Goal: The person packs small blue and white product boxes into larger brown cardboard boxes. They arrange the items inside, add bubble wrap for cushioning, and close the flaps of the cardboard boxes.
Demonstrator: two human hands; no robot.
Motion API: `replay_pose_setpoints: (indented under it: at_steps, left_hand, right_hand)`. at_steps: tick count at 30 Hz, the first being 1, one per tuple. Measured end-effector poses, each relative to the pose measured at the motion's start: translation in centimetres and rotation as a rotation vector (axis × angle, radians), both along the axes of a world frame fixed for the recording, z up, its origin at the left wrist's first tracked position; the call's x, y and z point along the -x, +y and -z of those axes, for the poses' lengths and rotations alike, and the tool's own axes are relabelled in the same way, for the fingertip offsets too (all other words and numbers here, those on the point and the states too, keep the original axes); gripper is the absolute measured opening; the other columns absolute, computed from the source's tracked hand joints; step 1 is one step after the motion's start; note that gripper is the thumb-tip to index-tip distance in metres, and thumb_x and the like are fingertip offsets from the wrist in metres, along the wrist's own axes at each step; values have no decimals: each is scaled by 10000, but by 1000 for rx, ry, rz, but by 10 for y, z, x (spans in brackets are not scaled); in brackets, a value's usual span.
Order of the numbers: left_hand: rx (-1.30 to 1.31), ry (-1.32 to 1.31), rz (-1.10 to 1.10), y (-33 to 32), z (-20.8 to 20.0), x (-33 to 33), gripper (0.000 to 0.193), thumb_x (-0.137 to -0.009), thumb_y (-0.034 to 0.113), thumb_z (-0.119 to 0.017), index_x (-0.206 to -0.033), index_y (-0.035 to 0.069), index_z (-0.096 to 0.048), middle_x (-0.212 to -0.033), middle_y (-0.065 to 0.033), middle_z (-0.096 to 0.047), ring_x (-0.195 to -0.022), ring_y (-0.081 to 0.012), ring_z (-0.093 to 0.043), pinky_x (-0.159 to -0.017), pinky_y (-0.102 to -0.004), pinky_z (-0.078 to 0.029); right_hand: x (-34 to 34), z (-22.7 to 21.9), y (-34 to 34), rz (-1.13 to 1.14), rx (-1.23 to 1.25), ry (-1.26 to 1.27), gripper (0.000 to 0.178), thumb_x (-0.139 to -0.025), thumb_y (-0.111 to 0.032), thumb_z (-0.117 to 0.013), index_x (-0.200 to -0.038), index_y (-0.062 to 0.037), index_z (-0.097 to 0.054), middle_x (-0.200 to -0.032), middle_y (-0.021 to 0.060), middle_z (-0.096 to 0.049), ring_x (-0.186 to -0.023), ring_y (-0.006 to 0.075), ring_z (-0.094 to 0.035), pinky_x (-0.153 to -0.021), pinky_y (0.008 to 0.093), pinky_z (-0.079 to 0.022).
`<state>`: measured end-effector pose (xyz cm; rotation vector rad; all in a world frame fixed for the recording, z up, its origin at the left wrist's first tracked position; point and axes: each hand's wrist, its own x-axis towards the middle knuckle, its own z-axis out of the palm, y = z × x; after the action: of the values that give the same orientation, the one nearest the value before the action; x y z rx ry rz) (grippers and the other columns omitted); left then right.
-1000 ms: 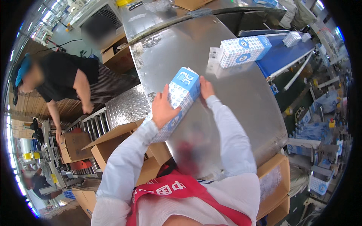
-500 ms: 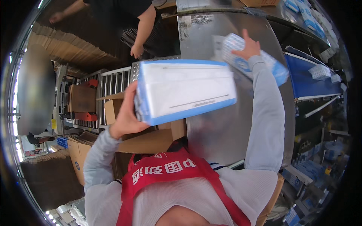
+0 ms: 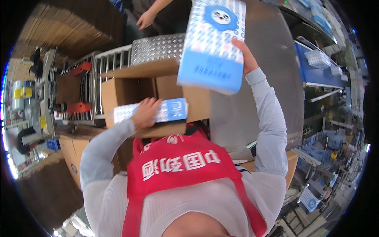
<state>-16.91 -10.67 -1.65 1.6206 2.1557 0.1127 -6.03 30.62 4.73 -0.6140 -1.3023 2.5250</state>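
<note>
An open brown cardboard box [image 3: 114, 103] stands in front of me with its flaps up. My left hand [image 3: 145, 113] is closed over a blue-and-white pack [image 3: 173, 110], lying lengthwise at the box's near side, partly within its opening. A second, larger-looking blue-and-white pack [image 3: 211, 49] with a round cartoon face printed on it is raised above the metal table, right of the box. My right hand [image 3: 245, 57] grips that pack along its right edge, thumb on the printed side; its other fingers are hidden behind it.
The metal table [image 3: 272, 51] fills the right middle. Behind the box lie a diamond-plate sheet [image 3: 158, 49] and a roller conveyor [image 3: 96, 83]. Another person's hand [image 3: 148, 19] is at the top. A blue belt [image 3: 321, 73] carries small packs at right. Stacked cardboard [image 3: 67, 35] stands far left.
My left hand has lowered its pack from up high into the box opening. My right hand, formerly reaching over a pack on the table, has lifted that pack and brought it leftward.
</note>
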Motion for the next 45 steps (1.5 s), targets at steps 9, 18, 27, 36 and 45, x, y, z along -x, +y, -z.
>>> replay_pose_setpoints:
  at_steps: [9,18,27,36,45]
  left_hand:
    - [9,-124,-82,-21,190,-30,891,-714,268,-698,-1452,-16,-288,-1458,-269,-328,-1328,-443,-340,-1077,-531,-296]
    - [-295,-34,-28,-15,85,21,625,-759,179,-668,-1325,15,-460,-1418,-219,-405,-1339,-406,-349,-1093,-487,-315]
    - [197,62,-330,-74,197,13,1114,-780,604,-638,-1501,-61,-111,-1565,-297,3,-1440,-494,9,-1161,-557,-91]
    - [135,-21,-112,29,237,-72,948,-819,507,-572,-1515,4,-172,-1596,-224,-12,-1455,-458,87,-1104,-692,-34]
    - [460,-157,142,-37,175,12,796,-811,320,-664,-1487,105,-304,-1562,-108,-270,-1432,-344,-248,-1121,-570,-265]
  right_hand:
    - [74,103,-211,-754,-1633,74,1129,-650,-168,-796,-1529,-385,-122,-1235,181,-474,-951,429,-602,-879,453,-509]
    - [83,224,-265,-1153,-1321,-657,1013,-774,-128,-706,-1527,-360,-70,-1527,219,-246,-1352,435,-354,-1106,488,-319]
    - [-39,139,-252,-766,-1237,-253,557,-855,-142,-609,-1386,-87,-448,-1347,171,-486,-1221,361,-483,-1026,423,-401]
    - [-48,127,-239,-139,-1039,-72,199,-881,-109,-625,-1069,-53,-657,-1015,128,-650,-942,323,-623,-826,379,-506]
    - [-32,99,176,323,-2142,-786,561,-820,-214,-603,-1369,-167,-492,-1387,182,-478,-1277,376,-444,-1067,449,-362]
